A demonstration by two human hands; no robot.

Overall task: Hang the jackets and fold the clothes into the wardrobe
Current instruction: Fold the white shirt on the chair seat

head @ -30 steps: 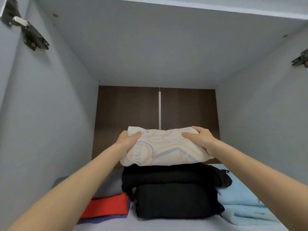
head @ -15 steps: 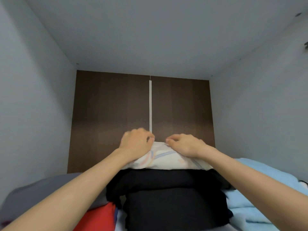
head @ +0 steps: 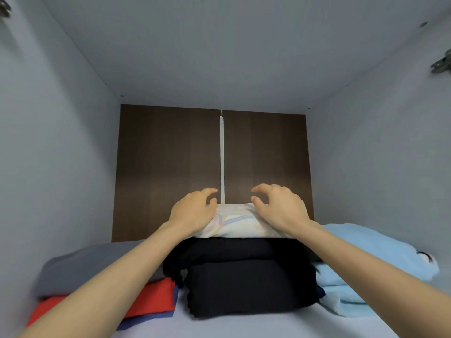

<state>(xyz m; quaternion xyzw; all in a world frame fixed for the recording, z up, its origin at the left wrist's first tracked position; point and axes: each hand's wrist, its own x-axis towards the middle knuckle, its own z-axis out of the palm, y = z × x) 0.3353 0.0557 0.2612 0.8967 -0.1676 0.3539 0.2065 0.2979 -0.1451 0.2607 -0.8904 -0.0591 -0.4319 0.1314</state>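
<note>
**Folded garment on the wardrobe shelf stack**

The white printed garment point(head: 238, 224) lies folded on top of the black stack point(head: 249, 279), mid-shelf point(head: 244, 325). The left hand point(head: 192, 211) and right hand point(head: 280, 208) rest their heels on its ends, each grip released, fingers lifted and loosely curved. Grey point(head: 97, 264) and red clothes point(head: 151, 301) lie to the left, light blue clothes point(head: 366, 252) to the right.

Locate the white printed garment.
Head view, centre: the white printed garment lies atop the black folded clothes, between the left hand and right hand.
</note>
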